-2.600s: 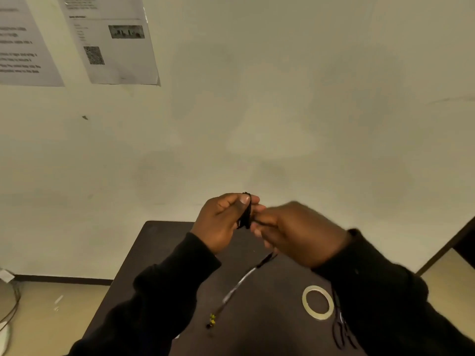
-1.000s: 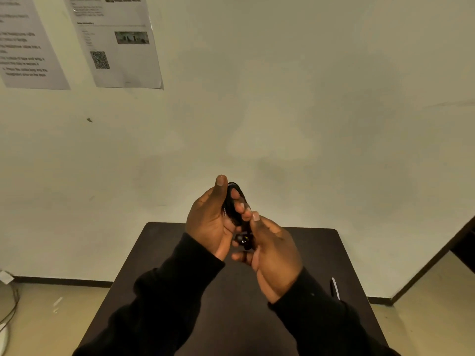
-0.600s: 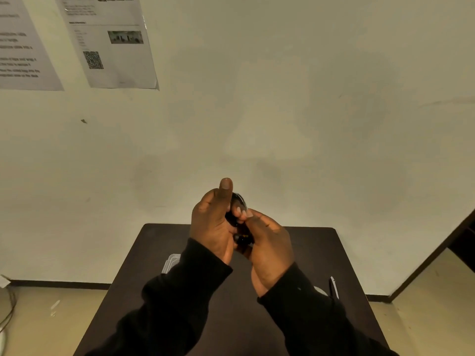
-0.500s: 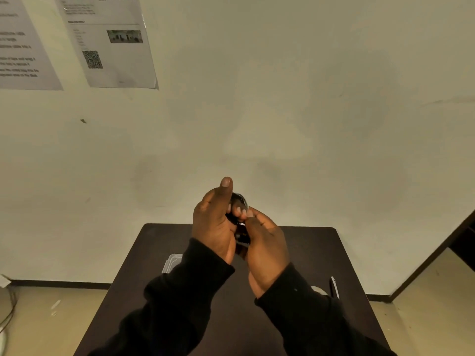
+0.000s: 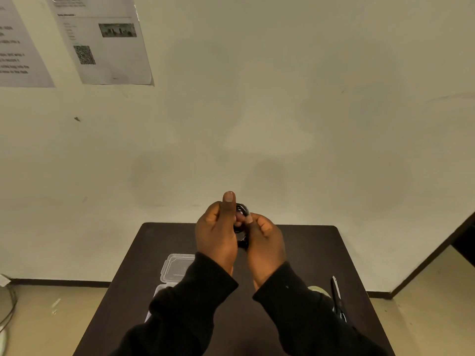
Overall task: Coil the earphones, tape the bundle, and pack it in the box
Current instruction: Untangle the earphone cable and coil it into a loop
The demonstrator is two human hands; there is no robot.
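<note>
Earphones (image 5: 241, 222): glossy black cord, coiled into a small bundle, held above the table (image 5: 308, 253) between both hands.
Left hand (image 5: 217, 235): closed on the bundle, thumb raised.
Right hand (image 5: 264, 242): fingers curled onto the coil.
Box (image 5: 174, 269): clear plastic, rectangular, partly hidden by the left sleeve.
Tape (image 5: 317, 290): pale ring, mostly covered by the right sleeve.
Scissors (image 5: 336, 294): laid beside the tape.

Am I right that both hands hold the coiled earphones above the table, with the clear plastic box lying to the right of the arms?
Not quite: the head view shows the clear plastic box left of the arms. Both hands, left and right, do hold the coiled earphones above the table.
</note>
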